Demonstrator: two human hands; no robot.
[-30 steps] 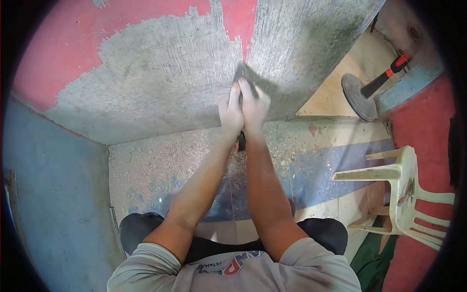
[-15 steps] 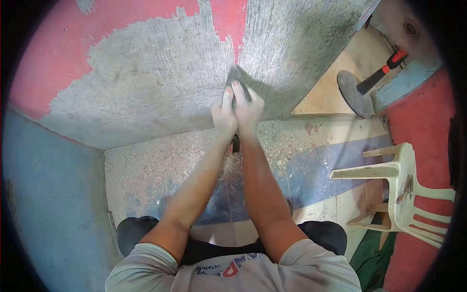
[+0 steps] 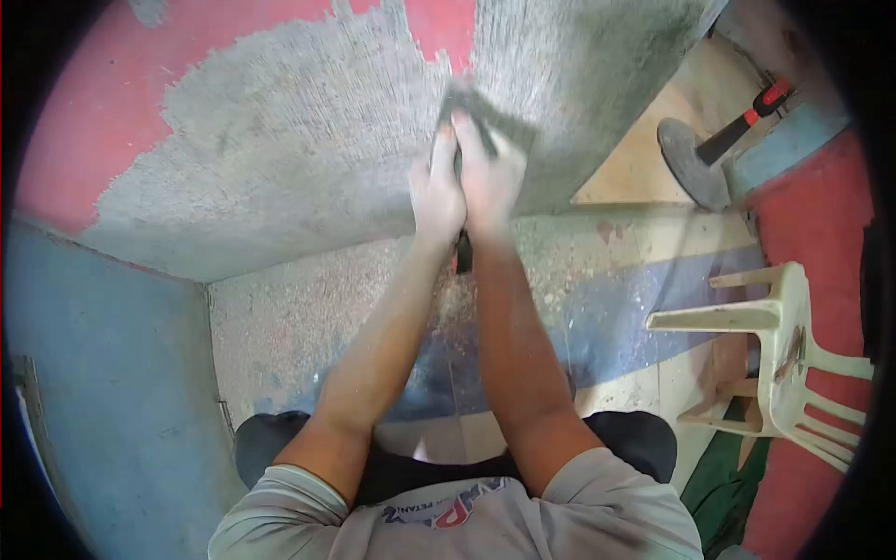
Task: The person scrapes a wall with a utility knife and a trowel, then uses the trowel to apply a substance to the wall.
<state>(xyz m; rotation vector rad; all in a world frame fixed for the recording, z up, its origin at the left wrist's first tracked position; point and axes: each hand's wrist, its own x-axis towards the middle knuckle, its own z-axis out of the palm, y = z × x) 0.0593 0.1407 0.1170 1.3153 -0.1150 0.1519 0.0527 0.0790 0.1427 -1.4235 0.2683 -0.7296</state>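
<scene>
Both hands clasp one dark-handled scraper (image 3: 464,117), its blade pressed flat against the wall. My left hand (image 3: 435,191) wraps the handle from the left, my right hand (image 3: 490,177) from the right, fingers stretched up toward the blade. The handle's dark end (image 3: 462,254) pokes out below the wrists. The wall (image 3: 280,140) ahead is bare grey where paint is scraped off, with red paint (image 3: 84,121) left at the upper left and a red strip (image 3: 448,28) above the blade. The hands are motion-blurred.
Paint flakes and dust cover the floor (image 3: 308,317). A blue wall (image 3: 103,373) stands on the left. A cream plastic chair (image 3: 775,355) sits at the right. A red-and-black handled tool (image 3: 737,131) with a round dark disc (image 3: 691,163) lies at the far right.
Both hands and the scraper have pushed upward along the wall, the blade rising toward the red strip; the view has shifted slightly.
</scene>
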